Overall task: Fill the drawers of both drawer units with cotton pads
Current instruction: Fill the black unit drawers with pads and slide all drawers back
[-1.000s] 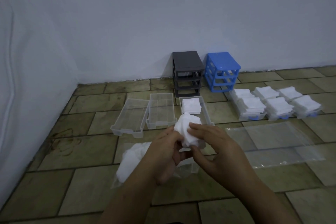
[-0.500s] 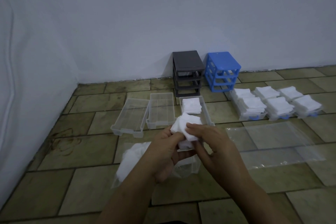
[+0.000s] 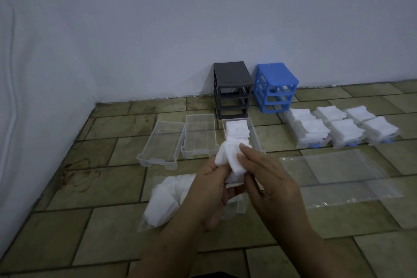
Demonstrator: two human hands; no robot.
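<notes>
My left hand (image 3: 208, 189) and my right hand (image 3: 268, 178) together grip a bunch of white cotton pads (image 3: 230, 160) above the tiled floor. Just beyond them lies a clear drawer (image 3: 255, 135) with a stack of pads in its far half. Two more clear drawers (image 3: 161, 144) (image 3: 199, 134) lie bare to its left. A dark grey drawer unit (image 3: 232, 89) and a blue drawer unit (image 3: 275, 86) stand without drawers against the wall. Under my left wrist lies a plastic bag of cotton pads (image 3: 167, 198).
Three blue-handled clear drawers heaped with pads (image 3: 309, 131) (image 3: 343, 128) (image 3: 374, 125) sit at the right. Flat clear plastic bags (image 3: 338, 174) lie on the floor right of my hands. White walls close off the left and the back.
Both hands have lifted the bunch of pads slightly and shifted their fingers around it. Nothing else has moved.
</notes>
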